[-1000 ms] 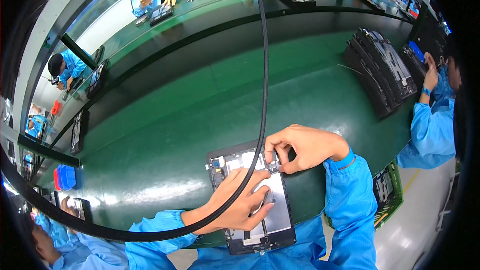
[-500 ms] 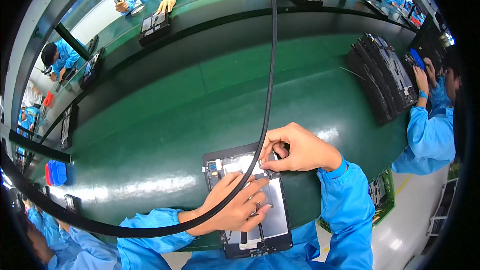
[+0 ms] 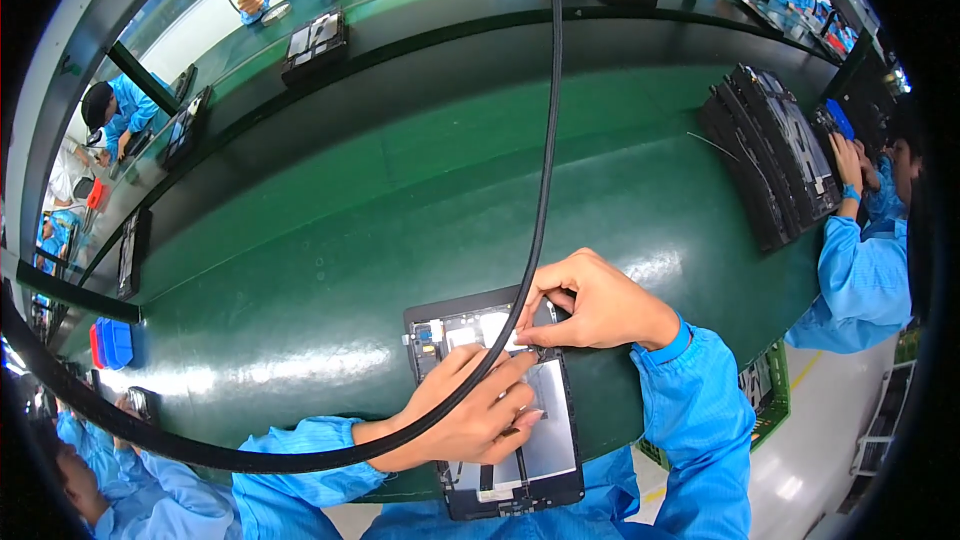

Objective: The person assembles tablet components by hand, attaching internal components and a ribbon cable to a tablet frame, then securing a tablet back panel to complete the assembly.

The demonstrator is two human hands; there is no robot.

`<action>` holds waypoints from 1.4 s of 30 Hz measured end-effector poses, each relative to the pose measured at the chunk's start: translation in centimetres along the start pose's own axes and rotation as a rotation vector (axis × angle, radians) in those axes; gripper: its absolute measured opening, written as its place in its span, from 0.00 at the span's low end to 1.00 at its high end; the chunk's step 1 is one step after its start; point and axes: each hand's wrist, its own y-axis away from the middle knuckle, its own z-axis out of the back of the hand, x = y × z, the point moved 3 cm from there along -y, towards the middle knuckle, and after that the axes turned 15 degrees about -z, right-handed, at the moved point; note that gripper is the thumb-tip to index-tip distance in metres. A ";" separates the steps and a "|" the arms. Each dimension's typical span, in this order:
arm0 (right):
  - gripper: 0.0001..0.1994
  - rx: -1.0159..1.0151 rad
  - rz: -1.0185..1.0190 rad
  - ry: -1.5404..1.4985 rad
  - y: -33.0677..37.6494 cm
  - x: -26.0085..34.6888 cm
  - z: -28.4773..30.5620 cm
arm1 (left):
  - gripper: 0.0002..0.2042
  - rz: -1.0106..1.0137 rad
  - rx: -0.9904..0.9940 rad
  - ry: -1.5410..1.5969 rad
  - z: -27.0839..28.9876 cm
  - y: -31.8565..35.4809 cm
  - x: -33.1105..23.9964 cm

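A tablet (image 3: 550,430) with its back off lies in front of me at the table's near edge, black-framed, with inner parts and a large silver-grey panel bare. My left hand (image 3: 460,408) rests across its middle, palm down. Its fingers are bent and a little apart, and nothing shows in them. At the tablet's upper right my right hand (image 3: 595,305) has thumb and fingertips drawn together in a pinch close over the inner parts. Whatever sits between those fingertips is too small or hidden to name. A black cable crosses the view, hiding part of my left hand.
A stack of opened tablets (image 3: 775,155) stands at the right, beside a co-worker's hands (image 3: 848,165). More tablets (image 3: 315,45) lie along the raised far strip. Blue and red bins (image 3: 113,343) sit at the left. A green crate (image 3: 765,385) is below the right edge.
My hands stay at nearly the same spots on the tablet, with only slight finger shifts. Across the table, a co-worker's hand has drawn back from a tablet.
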 end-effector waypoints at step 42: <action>0.43 0.122 -0.097 0.216 1.0 0.4 0.2 | 0.15 0.214 -0.193 -0.064 2.9 7.7 -0.8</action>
